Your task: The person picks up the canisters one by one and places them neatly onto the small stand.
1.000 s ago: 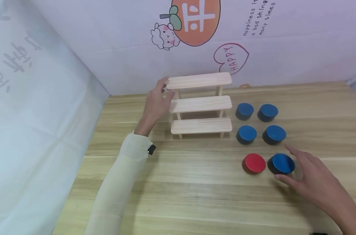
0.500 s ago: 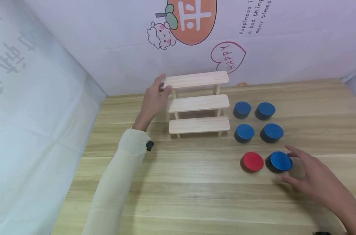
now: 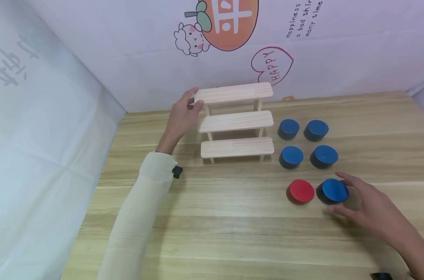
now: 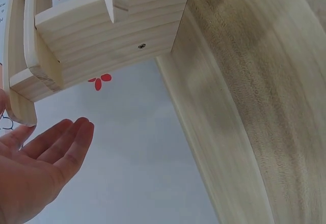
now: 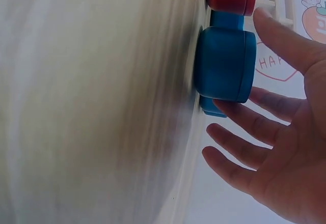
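At the upper end of a three-tier wooden display shelf, my left hand pinches the left end of the top board between thumb and fingers. The left wrist view shows the hand at a corner of the shelf, several fingers stretched out. My right hand is spread beside a blue lidded round tin, thumb and fingers on either side of it. In the right wrist view the fingers of that hand are extended around the blue tin. A red tin stands just left of it.
Several more blue tins stand in two rows behind, right of the shelf. The wood-grain table ends at a white printed cloth backdrop, with another cloth along the left side.
My left hand has closed onto the top board's end, its thumb now over the board. The right hand stays around the front blue tin. The head view has shifted slightly.
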Available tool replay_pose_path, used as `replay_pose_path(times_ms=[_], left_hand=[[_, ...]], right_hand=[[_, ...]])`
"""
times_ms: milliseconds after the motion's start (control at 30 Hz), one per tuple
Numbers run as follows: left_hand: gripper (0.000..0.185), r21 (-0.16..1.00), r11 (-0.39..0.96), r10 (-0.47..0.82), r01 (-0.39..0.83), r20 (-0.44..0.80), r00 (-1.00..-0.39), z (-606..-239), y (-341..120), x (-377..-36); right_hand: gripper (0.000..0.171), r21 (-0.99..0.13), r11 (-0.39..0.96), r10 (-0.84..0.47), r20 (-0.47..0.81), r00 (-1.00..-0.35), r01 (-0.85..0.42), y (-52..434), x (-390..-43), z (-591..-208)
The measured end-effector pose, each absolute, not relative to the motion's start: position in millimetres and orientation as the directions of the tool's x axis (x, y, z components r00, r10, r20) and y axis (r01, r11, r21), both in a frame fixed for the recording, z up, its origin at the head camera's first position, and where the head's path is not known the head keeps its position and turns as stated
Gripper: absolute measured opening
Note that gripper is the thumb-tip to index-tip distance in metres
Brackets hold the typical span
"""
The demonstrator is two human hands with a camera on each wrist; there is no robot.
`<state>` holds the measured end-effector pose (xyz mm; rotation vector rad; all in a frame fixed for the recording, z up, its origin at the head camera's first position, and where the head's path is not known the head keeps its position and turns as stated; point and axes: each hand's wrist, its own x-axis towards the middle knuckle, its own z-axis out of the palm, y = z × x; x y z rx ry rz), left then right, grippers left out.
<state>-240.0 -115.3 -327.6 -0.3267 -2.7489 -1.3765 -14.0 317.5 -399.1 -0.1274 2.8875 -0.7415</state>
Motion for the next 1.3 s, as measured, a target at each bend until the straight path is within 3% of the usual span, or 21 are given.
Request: replay_pose_path(times_ms=[633, 1300], left_hand=[[0.056, 0.79, 0.566, 0.198, 0.237, 0.148, -0.969, -330.2, -120.4, -243.3], [0.053, 0.816, 0.54, 0.192, 0.206, 0.119, -0.974, -334.3, -121.9, -239.8]], right_hand=[[0.074, -0.493, 0.87, -0.087, -0.123, -0.989, -0.016, 320.0, -17.6, -405.7], [0.079, -0.511, 0.859, -0.066, -0.183, -0.981, 0.038, 321.1, -13.9, -400.6]])
